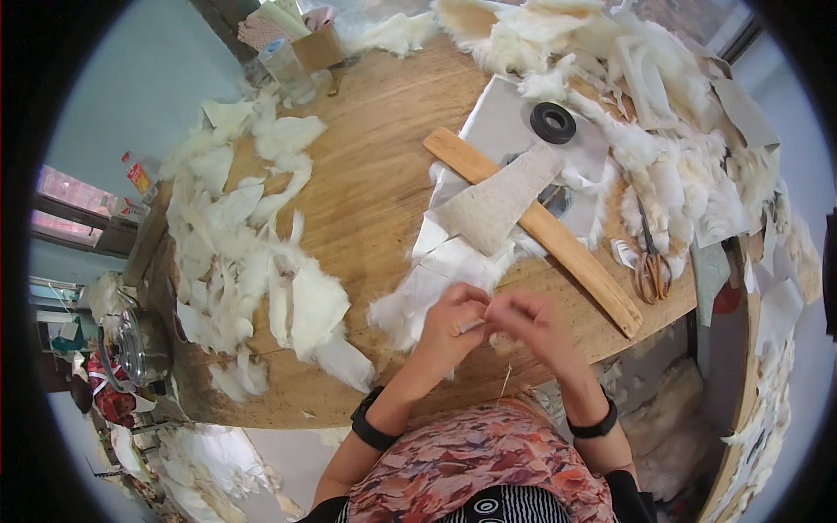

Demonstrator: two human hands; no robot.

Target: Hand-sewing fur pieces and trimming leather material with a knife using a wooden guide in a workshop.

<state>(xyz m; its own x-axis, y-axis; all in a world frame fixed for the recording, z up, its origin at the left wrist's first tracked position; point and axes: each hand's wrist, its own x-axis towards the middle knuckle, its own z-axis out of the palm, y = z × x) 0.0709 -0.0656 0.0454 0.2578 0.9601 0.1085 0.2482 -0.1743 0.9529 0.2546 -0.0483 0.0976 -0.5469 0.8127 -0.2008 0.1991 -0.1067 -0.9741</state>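
My left hand (pixel 449 331) and my right hand (pixel 540 333) meet at the near edge of the wooden table. The left fingers are curled into a pinch, with a pale band or small strip (pixel 469 327) on one of them. My right fingers are drawn together against the left fingertips and slightly blurred. Whatever lies between them is too small to make out. A thin thread-like strand (pixel 506 381) hangs below the hands. Just beyond them lies a piece of white fur (pixel 432 292). Farther off, a beige tapered piece (pixel 501 200) rests across a flat wooden stick (pixel 567 261).
White fur scraps (pixel 253 235) cover the table's left side, and more fur (pixel 671 166) is heaped at the right. A black tape roll (pixel 553 123) sits on a pale sheet (pixel 497 113). Scissors (pixel 651 261) lie near the right edge. A clear jar (pixel 286 70) stands at the far left.
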